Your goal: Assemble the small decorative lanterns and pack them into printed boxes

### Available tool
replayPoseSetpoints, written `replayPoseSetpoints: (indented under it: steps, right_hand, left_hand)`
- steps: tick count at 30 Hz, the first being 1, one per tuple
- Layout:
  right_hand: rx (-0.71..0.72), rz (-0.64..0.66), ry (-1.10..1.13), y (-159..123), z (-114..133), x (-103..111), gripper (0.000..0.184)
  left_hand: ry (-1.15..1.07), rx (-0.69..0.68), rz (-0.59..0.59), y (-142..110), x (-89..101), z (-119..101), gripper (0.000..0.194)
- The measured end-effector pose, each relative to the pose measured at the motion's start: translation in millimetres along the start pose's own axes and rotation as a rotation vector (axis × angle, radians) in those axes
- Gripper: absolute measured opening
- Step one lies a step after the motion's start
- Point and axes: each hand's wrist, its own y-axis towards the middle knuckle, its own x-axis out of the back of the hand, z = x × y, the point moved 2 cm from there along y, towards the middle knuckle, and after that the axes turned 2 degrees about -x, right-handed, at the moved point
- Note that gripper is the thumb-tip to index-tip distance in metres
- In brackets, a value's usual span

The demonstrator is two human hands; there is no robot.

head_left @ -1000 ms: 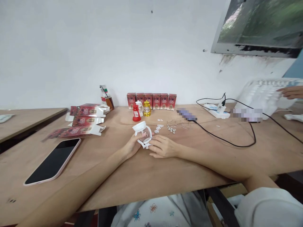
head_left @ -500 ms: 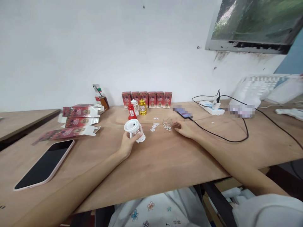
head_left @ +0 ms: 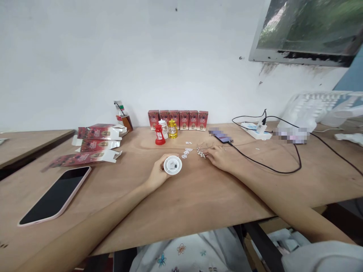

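My left hand (head_left: 159, 172) is wrapped round a small white lantern (head_left: 172, 165). Its round underside, with a small dark square spot inside, faces me. On the table, my right hand (head_left: 219, 158) has its fingertips bent down at a cluster of small round pale discs (head_left: 200, 152). Whether a disc is between those fingers is too small to tell. Thin wire pieces (head_left: 202, 145) lie just behind the discs. Left of these are several small white tabs (head_left: 185, 152). Further back stand a red lantern (head_left: 159, 135), a second white lantern (head_left: 163, 129) and a gold lantern (head_left: 172, 129).
Several red printed boxes (head_left: 184, 120) stand along the wall. Flattened boxes (head_left: 98, 145) and a phone (head_left: 55, 196) lie on the left, near a bottle (head_left: 124, 119). Another phone (head_left: 219, 135) with a black cable (head_left: 266, 170) and a power strip (head_left: 255, 130) occupy the right.
My left hand has moved right and turned the white lantern so its underside faces me. My right hand has shifted slightly, its fingertips now down at the discs.
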Motion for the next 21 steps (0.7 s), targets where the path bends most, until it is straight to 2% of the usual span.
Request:
replayPoseSetpoints:
  steps: [4, 10, 16, 21]
  right_hand:
    - [0.034, 0.029, -0.057, -0.5, 8.3, 2.6, 0.025]
    - [0.028, 0.004, -0.070, -0.7, 9.1, -1.7, 0.026]
    - [0.031, -0.214, 0.038, -4.3, 9.9, -1.3, 0.023]
    - [0.165, -0.415, 0.170, -11.5, 30.3, 14.1, 0.016]
  left_hand:
    - [-0.017, 0.060, 0.067, 1.5, 1.1, 0.6, 0.052]
    - [-0.047, 0.098, 0.068, 1.0, 1.8, -2.2, 0.053]
    - [-0.123, 0.105, 0.091, 0.5, -1.8, -0.7, 0.052]
    - [-0.188, 0.084, 0.069, -4.4, -9.1, 4.1, 0.063]
